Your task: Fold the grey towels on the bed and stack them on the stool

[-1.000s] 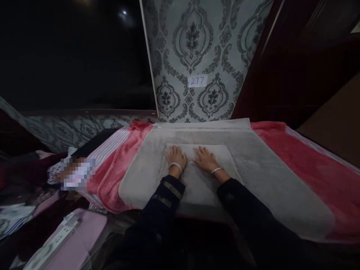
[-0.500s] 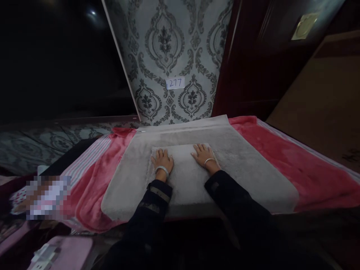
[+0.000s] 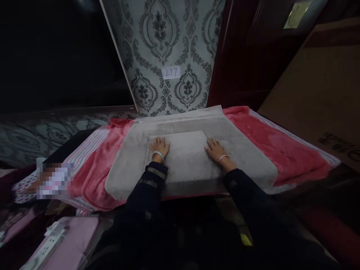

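Observation:
A plush, light-grey folded cloth (image 3: 188, 152) lies flat in front of me, on top of a larger grey towel-like cloth (image 3: 247, 161). My left hand (image 3: 159, 147) rests palm down on the left side of the folded cloth, fingers spread. At its right edge my right hand (image 3: 216, 150) lies flat, fingers forward, partly over the larger cloth. Neither hand grasps anything. Beneath the grey cloths a red plush blanket (image 3: 287, 150) with a striped underside shows on both sides.
A dark screen (image 3: 62, 56) stands at the left against patterned wallpaper with a paper label (image 3: 171, 72) reading 277. On the right leans a large cardboard box (image 3: 323, 86). Lower left, a white power strip (image 3: 46, 245) lies on a pink surface (image 3: 81, 232).
My right hand has slid right, from the top of the folded cloth to its right edge. My left hand stays at the left side. The camera view has shifted slightly.

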{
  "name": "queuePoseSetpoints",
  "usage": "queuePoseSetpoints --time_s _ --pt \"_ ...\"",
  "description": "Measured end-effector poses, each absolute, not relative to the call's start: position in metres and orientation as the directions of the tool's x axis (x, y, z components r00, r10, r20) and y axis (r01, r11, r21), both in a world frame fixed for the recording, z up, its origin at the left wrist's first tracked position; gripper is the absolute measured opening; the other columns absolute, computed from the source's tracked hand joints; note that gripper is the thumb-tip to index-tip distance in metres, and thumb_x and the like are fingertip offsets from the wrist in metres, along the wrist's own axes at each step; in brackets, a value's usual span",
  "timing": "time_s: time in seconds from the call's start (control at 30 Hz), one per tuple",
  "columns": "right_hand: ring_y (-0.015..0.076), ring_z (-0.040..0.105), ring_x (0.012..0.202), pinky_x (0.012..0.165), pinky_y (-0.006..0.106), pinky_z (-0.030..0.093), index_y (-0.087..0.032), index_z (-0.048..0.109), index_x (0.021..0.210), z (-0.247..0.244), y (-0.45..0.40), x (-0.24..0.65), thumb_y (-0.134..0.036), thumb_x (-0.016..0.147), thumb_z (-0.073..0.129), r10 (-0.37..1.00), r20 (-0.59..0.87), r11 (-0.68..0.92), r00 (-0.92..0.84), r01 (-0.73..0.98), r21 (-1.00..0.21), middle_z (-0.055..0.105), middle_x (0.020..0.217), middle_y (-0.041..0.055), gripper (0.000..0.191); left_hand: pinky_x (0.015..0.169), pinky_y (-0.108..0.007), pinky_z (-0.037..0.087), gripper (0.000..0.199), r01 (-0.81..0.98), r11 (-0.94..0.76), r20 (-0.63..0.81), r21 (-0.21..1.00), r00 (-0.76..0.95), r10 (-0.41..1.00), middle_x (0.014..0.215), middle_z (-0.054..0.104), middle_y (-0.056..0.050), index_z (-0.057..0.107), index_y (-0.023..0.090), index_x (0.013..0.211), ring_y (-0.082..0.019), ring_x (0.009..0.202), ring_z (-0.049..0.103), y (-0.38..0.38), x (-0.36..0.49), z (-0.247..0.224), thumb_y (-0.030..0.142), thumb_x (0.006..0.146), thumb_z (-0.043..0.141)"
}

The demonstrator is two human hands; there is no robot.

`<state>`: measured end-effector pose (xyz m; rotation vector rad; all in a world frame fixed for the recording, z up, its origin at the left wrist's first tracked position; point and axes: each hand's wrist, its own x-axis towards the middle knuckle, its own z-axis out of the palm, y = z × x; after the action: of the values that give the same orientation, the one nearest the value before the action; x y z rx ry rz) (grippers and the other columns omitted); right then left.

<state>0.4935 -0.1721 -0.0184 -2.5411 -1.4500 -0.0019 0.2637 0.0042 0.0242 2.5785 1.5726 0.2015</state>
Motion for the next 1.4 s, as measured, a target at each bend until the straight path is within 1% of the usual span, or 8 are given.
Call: queuePoseSetpoints --time_s 0.2,0.43,0.6,0.73,0.87,1.1,1.27,1.4 --pt "0.0293 0.028 0.147 0.116 0.053 0.026 -0.026 0.039 0.153 -0.022 -0.207 0.404 -0.043 0.101 0.032 0.929 0.243 -0.274 0.279 0.96 -0.056 0.033 0.161 0.0052 0.055 0.119 -0.067 0.012 0.064 0.859 -0.502 -0.006 0.095 0.505 0.863 0.167 0.014 -0.008 0.025 0.023 0.158 -0.033 0.154 0.01 -0.002 0.263 0.021 0.046 0.098 0.026" --pt "0.0292 0.036 0.143 0.111 0.048 0.034 -0.02 0.046 0.149 -0.041 -0.234 0.427 -0.041 0.1 0.036 0.849 0.306 -0.413 0.43 0.902 -0.123 0.038 0.158 0.0076 0.054 0.12 -0.062 0.013 0.064 0.818 -0.574 -0.073 0.033 0.574 0.815 0.168 0.012 -0.008 0.023 0.026 0.159 -0.031 0.154 0.009 -0.03 0.225 0.019 0.049 0.099 0.028" --pt "0.0282 0.04 0.14 0.111 0.049 0.034 -0.016 0.048 0.147 -0.054 -0.257 0.447 -0.032 0.1 0.03 0.792 0.354 -0.474 0.498 0.866 -0.158 0.051 0.149 0.0088 0.052 0.116 -0.063 0.024 0.06 0.821 -0.57 0.055 0.047 0.567 0.822 0.165 0.022 -0.012 0.034 0.022 0.155 -0.034 0.153 0.017 -0.057 0.183 0.007 0.045 0.1 0.031" --pt "0.0276 0.044 0.138 0.11 0.049 0.035 -0.018 0.057 0.138 -0.066 -0.267 0.452 -0.029 0.099 0.029 0.738 0.438 -0.47 0.514 0.856 -0.213 0.054 0.147 0.0094 0.049 0.117 -0.061 0.027 0.056 0.807 -0.565 0.202 0.171 0.532 0.822 0.161 0.033 -0.015 0.043 0.018 0.15 -0.034 0.149 0.028 -0.075 0.153 -0.013 0.038 0.098 0.038" --pt "0.029 0.047 0.134 0.107 0.051 0.039 -0.017 0.052 0.142 -0.075 -0.269 0.45 -0.035 0.098 0.032 0.654 0.517 -0.415 0.552 0.834 -0.364 0.058 0.14 0.0142 0.052 0.116 -0.052 0.034 0.055 0.715 -0.566 0.337 0.411 0.458 0.823 0.156 0.041 -0.018 0.049 0.013 0.145 -0.031 0.143 0.041 -0.075 0.127 -0.034 0.033 0.093 0.048" --pt "0.0287 0.056 0.124 0.104 0.05 0.045 -0.018 0.059 0.133 -0.083 -0.257 0.442 -0.042 0.095 0.04 0.643 0.617 -0.168 0.454 0.869 -0.465 0.063 0.132 0.0158 0.048 0.104 -0.041 0.048 0.05 0.477 -0.314 0.202 0.821 0.272 0.941 0.12 0.071 -0.011 0.063 0.015 0.131 -0.024 0.113 0.064 -0.033 0.123 -0.027 0.025 0.082 0.062" --pt "0.0305 0.063 0.111 0.096 0.05 0.05 -0.014 0.057 0.134 -0.09 -0.25 0.45 -0.046 0.094 0.04 0.601 0.645 -0.182 0.472 0.867 -0.464 0.068 0.121 0.0177 0.054 0.087 -0.031 0.053 0.043 0.396 -0.192 0.173 0.898 0.083 0.981 0.078 0.069 0.0 0.072 0.015 0.115 -0.017 0.081 0.065 -0.021 0.138 -0.021 0.018 0.073 0.068" --pt "0.0312 0.064 0.107 0.092 0.049 0.051 -0.011 0.058 0.131 -0.092 -0.251 0.453 -0.047 0.095 0.037 0.6 0.644 -0.216 0.475 0.871 -0.441 0.068 0.117 0.0189 0.055 0.078 -0.027 0.052 0.04 0.379 -0.162 0.139 0.911 0.088 0.986 0.068 0.065 0.002 0.072 0.014 0.114 -0.014 0.072 0.063 -0.019 0.14 -0.02 0.016 0.074 0.066"
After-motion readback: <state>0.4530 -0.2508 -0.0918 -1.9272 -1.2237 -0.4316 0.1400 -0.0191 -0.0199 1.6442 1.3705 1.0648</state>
